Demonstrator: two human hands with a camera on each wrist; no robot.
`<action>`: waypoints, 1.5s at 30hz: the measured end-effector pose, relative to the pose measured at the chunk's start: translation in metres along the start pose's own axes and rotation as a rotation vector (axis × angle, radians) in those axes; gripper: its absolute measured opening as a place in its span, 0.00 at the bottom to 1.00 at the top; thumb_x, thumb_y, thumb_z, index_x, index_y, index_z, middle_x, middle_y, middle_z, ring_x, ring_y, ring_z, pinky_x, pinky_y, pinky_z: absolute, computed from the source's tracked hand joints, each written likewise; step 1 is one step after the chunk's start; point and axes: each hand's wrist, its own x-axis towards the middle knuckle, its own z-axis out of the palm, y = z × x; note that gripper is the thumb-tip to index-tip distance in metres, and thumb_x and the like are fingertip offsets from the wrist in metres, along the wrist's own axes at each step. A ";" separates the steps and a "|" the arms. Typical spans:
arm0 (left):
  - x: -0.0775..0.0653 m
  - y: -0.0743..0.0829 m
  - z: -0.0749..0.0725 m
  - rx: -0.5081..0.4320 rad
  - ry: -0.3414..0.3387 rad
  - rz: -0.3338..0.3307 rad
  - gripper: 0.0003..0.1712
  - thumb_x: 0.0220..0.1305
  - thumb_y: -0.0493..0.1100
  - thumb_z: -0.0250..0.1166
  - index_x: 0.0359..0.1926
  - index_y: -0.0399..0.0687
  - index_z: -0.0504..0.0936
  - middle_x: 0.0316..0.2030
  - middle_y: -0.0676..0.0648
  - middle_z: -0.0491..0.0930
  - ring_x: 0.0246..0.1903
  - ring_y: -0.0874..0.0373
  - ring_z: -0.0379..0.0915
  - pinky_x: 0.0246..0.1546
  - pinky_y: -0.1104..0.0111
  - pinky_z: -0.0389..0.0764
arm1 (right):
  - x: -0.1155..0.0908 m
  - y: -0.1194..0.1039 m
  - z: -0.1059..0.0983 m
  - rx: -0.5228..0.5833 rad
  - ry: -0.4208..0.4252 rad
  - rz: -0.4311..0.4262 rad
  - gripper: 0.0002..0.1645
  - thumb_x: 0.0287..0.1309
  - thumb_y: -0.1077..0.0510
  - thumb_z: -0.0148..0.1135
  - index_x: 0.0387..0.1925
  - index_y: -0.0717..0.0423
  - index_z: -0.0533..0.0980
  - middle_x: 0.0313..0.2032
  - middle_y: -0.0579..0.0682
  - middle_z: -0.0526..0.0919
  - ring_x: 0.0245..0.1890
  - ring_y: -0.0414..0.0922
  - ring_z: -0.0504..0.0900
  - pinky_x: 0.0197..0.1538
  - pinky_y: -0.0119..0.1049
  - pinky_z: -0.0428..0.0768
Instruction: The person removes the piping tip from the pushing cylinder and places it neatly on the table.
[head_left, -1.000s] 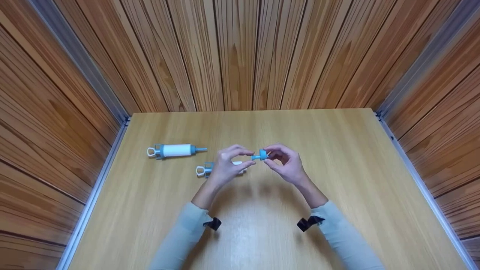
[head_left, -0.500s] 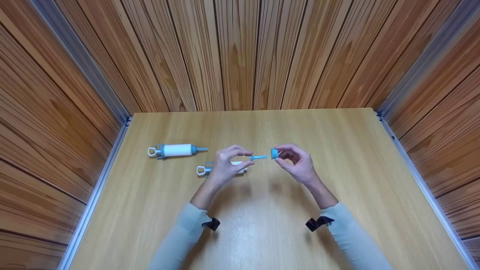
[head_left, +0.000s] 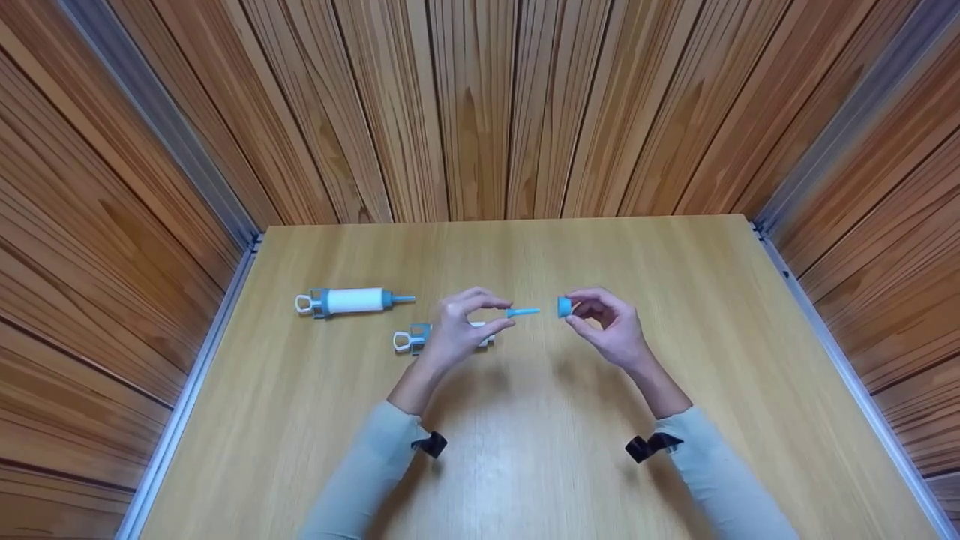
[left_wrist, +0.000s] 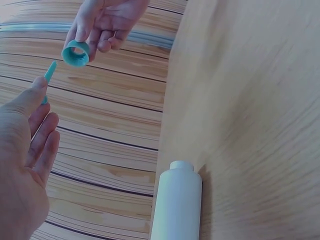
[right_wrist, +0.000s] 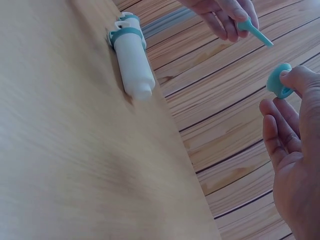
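My left hand (head_left: 459, 324) pinches a thin blue tapered nozzle (head_left: 525, 311) between thumb and fingertips, its narrow end pointing right. Across a small gap, my right hand (head_left: 613, 328) pinches a blue ring-shaped cap (head_left: 564, 307) by its edge. The left wrist view shows the cap (left_wrist: 75, 61) is hollow, with a hole through it. Both pieces are held above the table. Below the left hand lies a large white syringe (right_wrist: 134, 65) with a bare white tip; the hand partly hides it in the head view.
A second white syringe (head_left: 354, 301), with a blue collar and nozzle fitted, lies farther left on the wooden table (head_left: 675, 300). Wood-plank walls (head_left: 480, 112) and metal rails (head_left: 825, 352) bound the table.
The nozzle has come out of the cap. My right hand has moved right with the cap, widening the gap, while the left hand has shifted slightly right with the nozzle.
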 end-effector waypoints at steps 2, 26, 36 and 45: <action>0.002 0.000 0.002 -0.018 -0.005 0.006 0.14 0.68 0.39 0.81 0.52 0.39 0.94 0.49 0.43 0.94 0.53 0.47 0.92 0.63 0.54 0.91 | -0.001 0.001 -0.004 -0.005 0.009 0.000 0.21 0.58 0.86 0.66 0.55 0.83 0.79 0.50 0.37 0.92 0.44 0.33 0.90 0.50 0.23 0.88; 0.035 0.011 0.019 -0.078 -0.035 0.056 0.15 0.70 0.40 0.80 0.54 0.37 0.93 0.50 0.40 0.94 0.54 0.45 0.92 0.63 0.57 0.91 | -0.014 0.000 -0.049 -0.057 0.087 0.026 0.21 0.57 0.87 0.67 0.54 0.86 0.78 0.48 0.36 0.94 0.42 0.31 0.89 0.48 0.21 0.88; 0.048 0.007 0.027 -0.089 -0.041 -0.016 0.16 0.71 0.40 0.79 0.55 0.40 0.93 0.53 0.41 0.93 0.56 0.47 0.91 0.65 0.57 0.91 | -0.006 -0.001 -0.068 -0.060 0.113 0.043 0.21 0.58 0.88 0.64 0.55 0.88 0.76 0.49 0.36 0.93 0.43 0.31 0.89 0.49 0.21 0.88; 0.056 0.000 0.039 -0.118 -0.052 -0.055 0.16 0.71 0.39 0.79 0.56 0.38 0.92 0.53 0.39 0.93 0.57 0.43 0.91 0.65 0.52 0.91 | -0.005 0.004 -0.078 -0.089 0.138 0.094 0.21 0.59 0.86 0.67 0.55 0.87 0.78 0.47 0.35 0.94 0.40 0.30 0.89 0.47 0.20 0.87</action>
